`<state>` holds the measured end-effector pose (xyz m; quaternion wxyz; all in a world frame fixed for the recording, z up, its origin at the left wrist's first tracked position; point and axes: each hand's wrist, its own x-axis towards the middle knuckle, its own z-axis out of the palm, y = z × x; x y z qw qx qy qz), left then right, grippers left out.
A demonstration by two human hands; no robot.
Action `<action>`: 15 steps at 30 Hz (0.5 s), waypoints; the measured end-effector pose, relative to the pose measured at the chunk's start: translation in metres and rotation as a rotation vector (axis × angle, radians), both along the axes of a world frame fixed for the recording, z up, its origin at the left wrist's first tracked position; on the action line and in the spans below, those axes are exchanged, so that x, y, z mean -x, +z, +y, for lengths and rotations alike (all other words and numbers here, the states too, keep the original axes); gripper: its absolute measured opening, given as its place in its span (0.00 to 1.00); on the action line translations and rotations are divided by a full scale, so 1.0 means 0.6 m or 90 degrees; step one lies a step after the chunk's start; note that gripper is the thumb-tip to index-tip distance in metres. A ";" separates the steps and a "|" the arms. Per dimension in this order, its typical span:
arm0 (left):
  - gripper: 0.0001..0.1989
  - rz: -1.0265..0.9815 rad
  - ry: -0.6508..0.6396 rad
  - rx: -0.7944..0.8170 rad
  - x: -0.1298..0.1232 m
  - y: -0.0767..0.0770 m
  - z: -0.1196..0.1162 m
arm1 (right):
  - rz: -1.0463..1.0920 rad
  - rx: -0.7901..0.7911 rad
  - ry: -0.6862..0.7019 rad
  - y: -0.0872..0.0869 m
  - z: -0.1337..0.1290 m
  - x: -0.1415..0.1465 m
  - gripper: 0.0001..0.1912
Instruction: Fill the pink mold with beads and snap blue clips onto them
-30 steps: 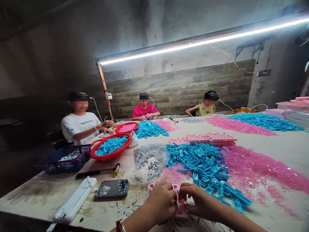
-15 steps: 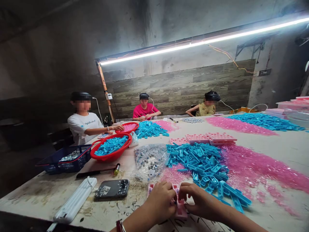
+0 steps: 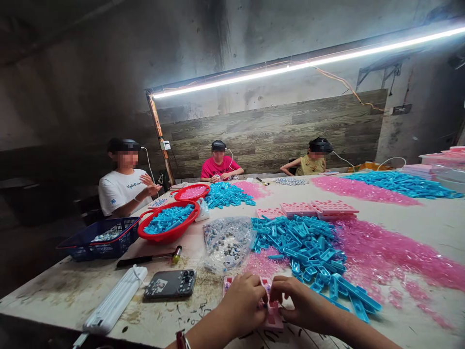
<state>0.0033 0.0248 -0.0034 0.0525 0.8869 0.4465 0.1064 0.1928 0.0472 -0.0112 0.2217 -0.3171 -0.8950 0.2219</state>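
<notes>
Pink plastic tray (image 3: 275, 324), square-pocketed, at both curled hands (image 3: 242, 301) (image 3: 298, 301), exact grip unclear.

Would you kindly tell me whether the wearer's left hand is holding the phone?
No, the left hand is at the pink tray, and the phone lies apart from it on the table.

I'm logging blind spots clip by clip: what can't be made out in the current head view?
Head view: whether the left hand or right hand pinches anything; their own fingers hide it.
Head view: part of the pink tray, covered by both hands.
Head view: single pieces inside the clear plastic bag, too small and behind glare.
Head view: the clear tub, cut off by the right edge.
</notes>
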 end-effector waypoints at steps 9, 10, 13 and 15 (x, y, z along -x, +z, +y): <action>0.06 0.013 0.003 -0.012 0.000 0.002 0.000 | -0.025 0.004 -0.019 0.004 0.001 0.001 0.10; 0.06 0.013 0.000 -0.013 0.000 0.002 0.001 | -0.026 0.004 -0.018 0.006 0.000 0.001 0.10; 0.06 0.007 -0.003 -0.016 0.001 0.000 0.002 | -0.024 0.008 -0.011 0.010 -0.003 0.001 0.10; 0.06 0.005 -0.002 -0.017 0.001 0.000 0.002 | -0.021 0.007 -0.007 0.010 -0.004 0.000 0.10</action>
